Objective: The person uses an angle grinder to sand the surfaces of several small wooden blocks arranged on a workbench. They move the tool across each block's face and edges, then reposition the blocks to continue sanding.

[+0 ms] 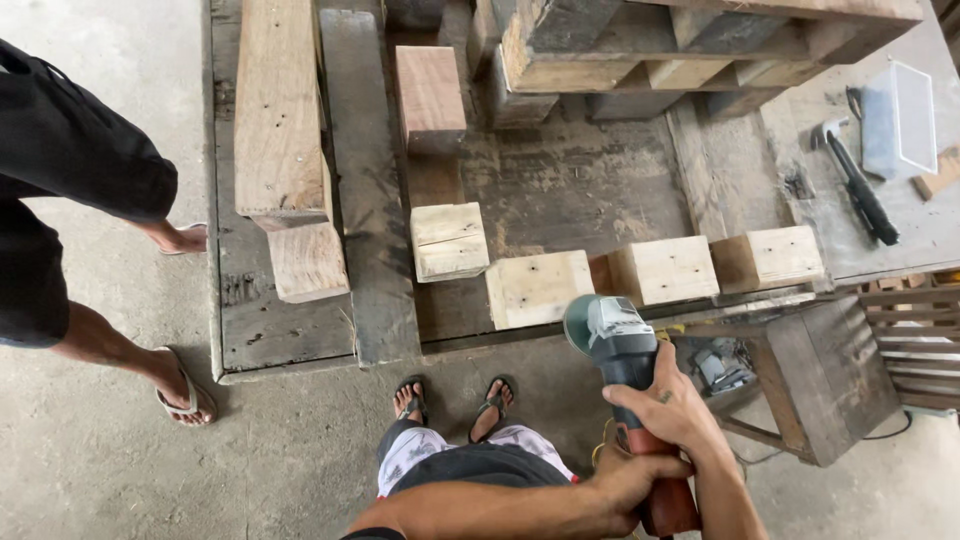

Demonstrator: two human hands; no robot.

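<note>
Both my hands hold an angle grinder [620, 345] with a grey-green head and a red rear body. My right hand [672, 405] wraps the front of the body just behind the head. My left hand [625, 485] grips the red rear end. The grinder's disc sits at the near edge of the workbench [560, 185], right beside a pale square wooden block [538, 288]. Two more pale blocks [665, 268] [768, 257] stand in a row to its right, and another block [449, 240] stands to its left, further back.
Long planks [280, 110] and stacked timber [640, 45] lie on the bench. A hammer [855, 180] and a clear plastic box [898, 120] rest at the right. A wooden stool [825, 375] stands at my right. Another person's legs in sandals [150, 300] stand at the left.
</note>
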